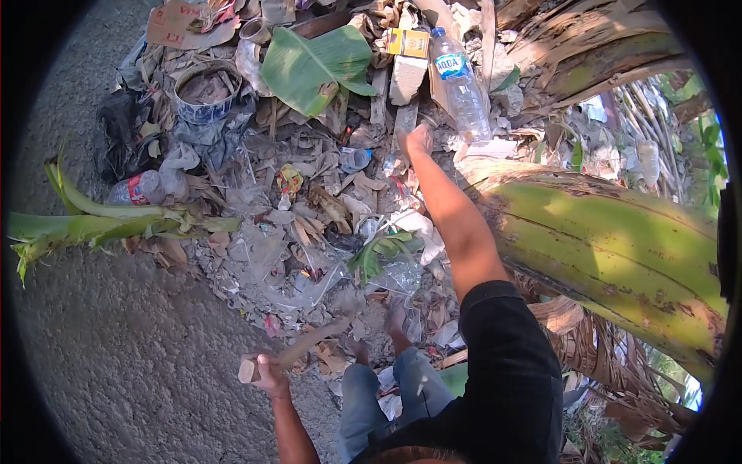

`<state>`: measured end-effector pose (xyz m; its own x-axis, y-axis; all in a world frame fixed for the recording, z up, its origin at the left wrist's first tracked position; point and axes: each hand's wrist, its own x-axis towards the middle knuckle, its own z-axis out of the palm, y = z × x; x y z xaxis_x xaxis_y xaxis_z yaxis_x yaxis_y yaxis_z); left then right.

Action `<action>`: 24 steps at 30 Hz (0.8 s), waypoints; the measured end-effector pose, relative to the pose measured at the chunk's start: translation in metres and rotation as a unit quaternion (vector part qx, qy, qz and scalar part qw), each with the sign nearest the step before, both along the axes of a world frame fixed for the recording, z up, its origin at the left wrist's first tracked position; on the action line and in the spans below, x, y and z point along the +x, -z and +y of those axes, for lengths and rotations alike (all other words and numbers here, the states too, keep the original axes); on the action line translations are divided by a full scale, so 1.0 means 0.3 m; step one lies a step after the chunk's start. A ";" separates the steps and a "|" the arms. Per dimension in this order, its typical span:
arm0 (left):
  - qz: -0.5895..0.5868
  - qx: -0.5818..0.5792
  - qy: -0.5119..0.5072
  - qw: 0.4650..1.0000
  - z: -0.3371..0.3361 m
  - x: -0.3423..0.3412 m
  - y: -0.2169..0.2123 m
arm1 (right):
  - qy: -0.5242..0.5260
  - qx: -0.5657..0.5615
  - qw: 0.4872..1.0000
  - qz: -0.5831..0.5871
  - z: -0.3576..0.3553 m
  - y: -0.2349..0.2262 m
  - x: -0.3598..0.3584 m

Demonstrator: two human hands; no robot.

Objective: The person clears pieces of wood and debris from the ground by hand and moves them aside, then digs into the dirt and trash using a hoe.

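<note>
My left hand (270, 377) is closed around a wooden stick (313, 342) near its squared end. The stick slants up to the right, and its far end blurs into the grey litter. My right arm reaches forward over the rubbish heap. At its end my right hand (418, 141) is curled, beside the lower end of a grey slat (406, 117). What lies in those fingers is too small to tell. A clear plastic bottle (466, 97) with a blue cap and blue label lies just right of that hand. Beyond are a pale block (407, 80) and a yellow box (407, 42).
A thick green banana trunk (603, 247) lies across the right side. Left of the heap are a cut green stalk (116, 220), a crushed bottle (139, 188) and a round tub (206, 93). A big leaf (313, 69) rests farther off. Grey rough ground (147, 348) borders the litter.
</note>
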<state>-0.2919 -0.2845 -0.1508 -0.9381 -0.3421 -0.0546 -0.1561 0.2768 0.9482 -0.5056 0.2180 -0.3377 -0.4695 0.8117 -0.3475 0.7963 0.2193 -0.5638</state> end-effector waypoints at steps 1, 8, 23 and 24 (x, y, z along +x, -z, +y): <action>0.005 -0.005 0.007 1.000 -0.003 0.000 0.003 | -0.010 -0.011 1.000 -0.005 0.003 -0.002 -0.026; 0.030 0.075 0.021 0.997 -0.003 -0.015 0.013 | 0.108 0.059 0.978 0.169 0.066 -0.102 -0.297; 0.006 0.001 -0.011 1.000 0.037 -0.102 -0.005 | 0.120 0.102 0.970 0.187 -0.026 -0.177 -0.112; 0.004 -0.005 -0.019 1.000 0.041 -0.105 -0.007 | 0.113 0.074 0.977 0.165 -0.042 -0.185 -0.070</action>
